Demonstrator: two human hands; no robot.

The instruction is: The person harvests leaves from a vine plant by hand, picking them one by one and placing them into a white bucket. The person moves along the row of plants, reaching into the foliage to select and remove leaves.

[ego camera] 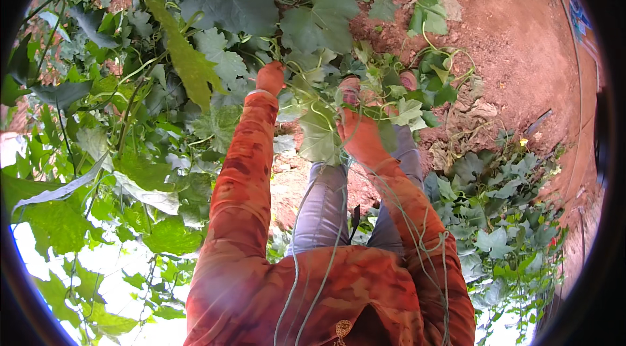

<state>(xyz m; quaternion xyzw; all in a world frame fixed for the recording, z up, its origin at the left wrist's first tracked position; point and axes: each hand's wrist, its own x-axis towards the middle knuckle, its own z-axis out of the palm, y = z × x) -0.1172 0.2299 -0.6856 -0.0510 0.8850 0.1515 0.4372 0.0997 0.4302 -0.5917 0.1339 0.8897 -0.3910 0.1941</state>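
My left hand (270, 78) reaches forward among the vine stems at the upper middle, fingers curled beside a green stem; whether they grip it is hidden. My right hand (361, 134) is nearer to me, above my legs, with thin green-grey twine (414, 228) at its fingers and looping down over the right sleeve to my chest. A broad vine leaf (320, 133) hangs just left of that hand. Curling vine stems and tendrils (313, 96) run between the two hands. More twine (320, 297) hangs down the front of my orange patterned top.
Dense leafy vines (146, 150) fill the left side, and large leaves (320, 16) spread ahead. Reddish bare soil (513, 52) lies at the right, with dry leaves (469, 121) and a thin hose or cable (577, 62). More foliage (494, 243) grows at lower right. My shoe (350, 89) shows among stems.
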